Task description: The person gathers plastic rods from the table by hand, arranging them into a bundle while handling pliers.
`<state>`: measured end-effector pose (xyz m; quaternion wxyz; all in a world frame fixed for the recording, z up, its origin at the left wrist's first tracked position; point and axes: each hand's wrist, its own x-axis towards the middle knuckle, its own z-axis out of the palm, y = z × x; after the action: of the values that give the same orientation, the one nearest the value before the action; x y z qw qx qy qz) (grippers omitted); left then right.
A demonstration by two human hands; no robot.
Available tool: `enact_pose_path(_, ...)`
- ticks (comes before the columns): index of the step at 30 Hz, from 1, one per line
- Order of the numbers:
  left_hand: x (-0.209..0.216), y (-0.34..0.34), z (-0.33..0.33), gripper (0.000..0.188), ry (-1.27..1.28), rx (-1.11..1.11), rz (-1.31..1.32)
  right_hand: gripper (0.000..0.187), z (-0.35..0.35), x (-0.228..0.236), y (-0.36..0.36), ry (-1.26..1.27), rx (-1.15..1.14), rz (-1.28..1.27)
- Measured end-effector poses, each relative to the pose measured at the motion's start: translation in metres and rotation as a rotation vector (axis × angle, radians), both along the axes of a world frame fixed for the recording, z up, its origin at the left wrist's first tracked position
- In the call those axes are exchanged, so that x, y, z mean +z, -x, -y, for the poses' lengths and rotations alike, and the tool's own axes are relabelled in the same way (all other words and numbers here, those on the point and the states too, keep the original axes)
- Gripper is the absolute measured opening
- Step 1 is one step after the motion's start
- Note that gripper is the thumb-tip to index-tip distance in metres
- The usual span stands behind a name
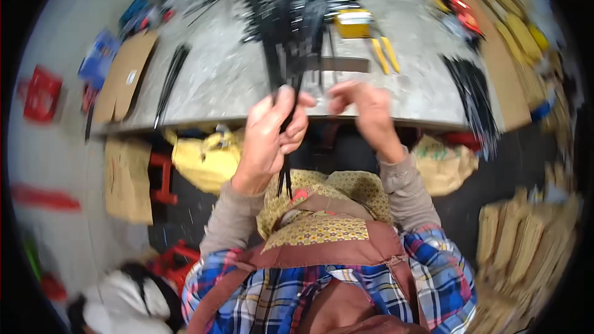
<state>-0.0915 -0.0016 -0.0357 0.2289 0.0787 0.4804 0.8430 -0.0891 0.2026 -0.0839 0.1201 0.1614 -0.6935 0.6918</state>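
Note:
My left hand is closed around a few thin black strips that look like cable ties. Their lower ends hang below the hand, over my lap. Just past my fingers, a large pile of similar black cable ties fans out across the table. To the right of it, my right hand is raised above the table's near edge with bent fingers. Motion smears its fingertips, so I cannot make out whether anything is between them. A yellow box and yellow-handled pliers lie beyond that hand.
Smaller black bundles lie at the table's left and right; the right one overhangs the edge. Cardboard sheets flank the grey tabletop. Below are a yellow bag, a red stool and stacked brown cardboard.

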Motion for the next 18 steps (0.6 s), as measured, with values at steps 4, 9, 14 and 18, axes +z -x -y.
enact_pose_path(4,-0.021,-0.004,0.01,0.042,-0.065,-0.028,-0.036,0.044,0.057,0.018,0.017,0.049,0.358,0.133)
enact_pose_path(9,-0.04,-0.02,0.009,0.037,-0.116,-0.206,-0.011,0.068,0.062,0.052,0.034,0.487,0.379,0.158)
enact_pose_path(14,-0.049,-0.013,0.008,0.026,-0.098,-0.173,0.101,0.066,0.062,0.048,0.039,0.52,0.343,0.148)
enact_pose_path(18,-0.063,-0.01,-0.001,0.021,-0.064,-0.106,0.074,0.062,0.049,0.029,0.055,0.501,0.367,0.159)
